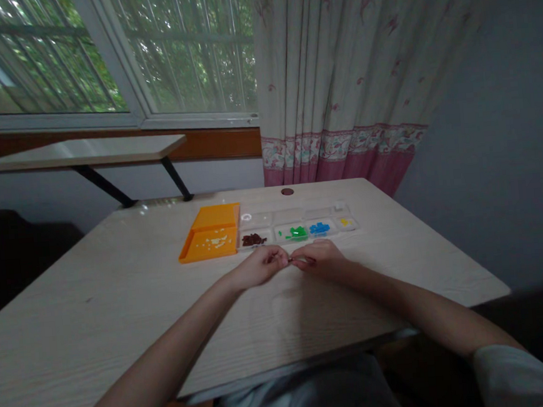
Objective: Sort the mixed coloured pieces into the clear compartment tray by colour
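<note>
My left hand (261,267) and my right hand (318,259) rest on a pale wooden table (119,303), fingertips meeting in a pinch at the middle. Both are closed on something small and thin between them that I cannot make out. Just beyond them lies a clear compartment box (295,215) holding brown beads (253,239), green pieces (297,232), blue pieces (319,228) and yellow pieces (346,222). To its left sits an orange tray (212,218) with small pale pieces in it.
A small round hole (287,191) sits near the table's far edge. A shelf on black brackets (84,152) hangs under the window at back left. A patterned curtain (337,85) hangs behind the table. A grey wall stands to the right.
</note>
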A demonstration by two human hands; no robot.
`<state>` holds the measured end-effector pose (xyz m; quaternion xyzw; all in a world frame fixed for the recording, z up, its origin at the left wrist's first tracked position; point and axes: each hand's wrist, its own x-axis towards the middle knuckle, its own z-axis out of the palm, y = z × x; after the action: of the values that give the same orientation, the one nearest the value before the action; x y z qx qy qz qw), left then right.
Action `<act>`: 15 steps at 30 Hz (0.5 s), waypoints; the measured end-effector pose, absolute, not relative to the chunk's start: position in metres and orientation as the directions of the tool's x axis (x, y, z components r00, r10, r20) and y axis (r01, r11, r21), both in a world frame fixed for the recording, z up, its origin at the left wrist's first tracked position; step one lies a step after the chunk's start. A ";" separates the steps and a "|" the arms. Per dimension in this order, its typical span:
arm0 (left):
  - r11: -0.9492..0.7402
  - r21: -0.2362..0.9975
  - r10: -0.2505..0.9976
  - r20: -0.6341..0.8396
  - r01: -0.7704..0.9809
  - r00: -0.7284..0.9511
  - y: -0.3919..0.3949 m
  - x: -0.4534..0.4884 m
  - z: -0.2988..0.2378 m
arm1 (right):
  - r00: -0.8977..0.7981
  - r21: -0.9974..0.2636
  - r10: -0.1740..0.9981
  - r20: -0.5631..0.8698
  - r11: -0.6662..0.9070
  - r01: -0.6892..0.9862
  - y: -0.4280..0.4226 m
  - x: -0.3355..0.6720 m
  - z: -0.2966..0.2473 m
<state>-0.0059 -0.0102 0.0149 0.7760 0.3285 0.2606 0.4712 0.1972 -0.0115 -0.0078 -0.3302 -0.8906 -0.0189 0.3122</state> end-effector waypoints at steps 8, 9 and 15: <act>-0.287 0.918 0.818 0.085 0.274 0.569 -0.007 -0.007 0.008 | -0.509 -0.203 0.609 0.608 0.739 0.642 -0.011 0.196 -0.003; -0.304 0.908 0.832 0.105 0.290 0.545 -0.007 -0.006 0.009 | -0.494 -0.213 0.621 0.609 0.728 0.652 -0.011 0.196 -0.001; -0.434 0.833 0.851 0.255 0.342 0.460 -0.012 -0.002 0.011 | -0.489 -0.220 0.605 0.628 0.741 0.634 -0.012 0.196 0.000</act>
<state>-0.0017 -0.0121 0.0109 0.7721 0.3861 0.3478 0.3658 0.1961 -0.0123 -0.0002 -0.3592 -0.8627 -0.0205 0.3555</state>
